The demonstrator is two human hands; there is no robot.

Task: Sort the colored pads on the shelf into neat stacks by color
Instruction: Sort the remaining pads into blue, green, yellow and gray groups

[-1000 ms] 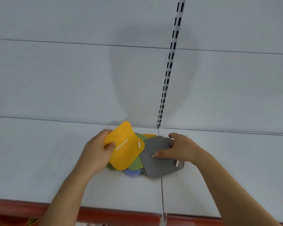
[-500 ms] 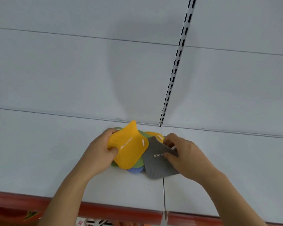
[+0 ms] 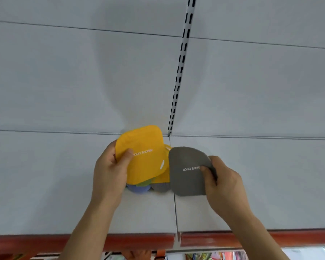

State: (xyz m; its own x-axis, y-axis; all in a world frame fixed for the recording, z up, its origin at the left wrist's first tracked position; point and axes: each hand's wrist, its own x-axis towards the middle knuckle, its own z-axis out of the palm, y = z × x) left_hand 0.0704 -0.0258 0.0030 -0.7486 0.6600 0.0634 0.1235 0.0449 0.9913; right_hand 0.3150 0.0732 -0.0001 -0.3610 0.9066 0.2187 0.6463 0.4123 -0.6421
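Observation:
My left hand (image 3: 109, 171) grips a yellow pad (image 3: 144, 147) with white lettering, lifted and tilted above a small pile on the white shelf (image 3: 45, 184). My right hand (image 3: 223, 181) pinches a grey pad (image 3: 186, 166) by its right edge, held up just right of the pile. Under the raised pads lie another yellow pad (image 3: 163, 178), a green pad (image 3: 144, 183), a blue pad (image 3: 139, 189) and a second grey pad (image 3: 160, 187), overlapping and mostly hidden.
A slotted upright strip (image 3: 178, 72) runs down the white back panel to the shelf seam. The shelf has a red front edge (image 3: 233, 239). Colourful goods (image 3: 210, 257) show on a lower level.
Both pads have been lifted off the pile. The grey pad has come up and moved right in my right hand; the yellow pad has tilted up higher in my left.

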